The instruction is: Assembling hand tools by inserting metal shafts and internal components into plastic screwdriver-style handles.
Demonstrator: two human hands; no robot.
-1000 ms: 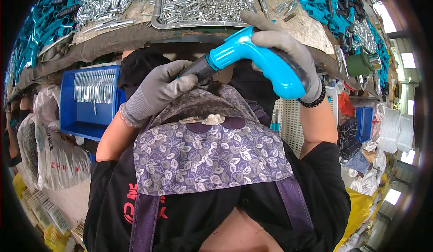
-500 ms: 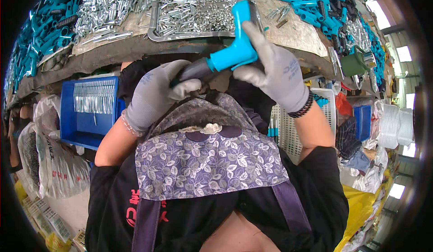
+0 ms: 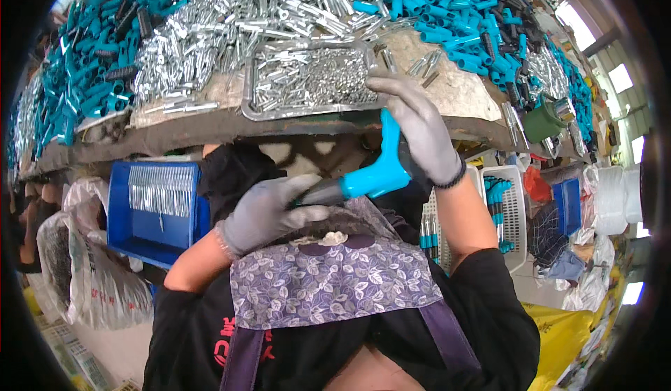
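Note:
In front of my apron, a pistol-shaped teal plastic handle (image 3: 379,175) with a dark tubular end is held up off the bench. My gloved left hand (image 3: 269,212) is closed around the dark end. Beside the upper teal arm is my gloved right hand (image 3: 423,136), its fingers stretched out together toward the right edge of a metal tray (image 3: 307,112). Whether its palm touches the handle I cannot tell. Small shiny metal parts (image 3: 328,76) fill the tray.
Heaps of silver metal rods (image 3: 231,17), teal plastic parts (image 3: 87,80) and more teal pieces (image 3: 447,6) cover the bench. A blue bin (image 3: 143,230) with metal rods stands left. White baskets (image 3: 516,212) stand right, near a green cup (image 3: 542,122).
The handle has come down toward my apron, still in my left hand. My right hand has left its grip around the teal part and straightened its fingers toward the tray. The view has shifted.

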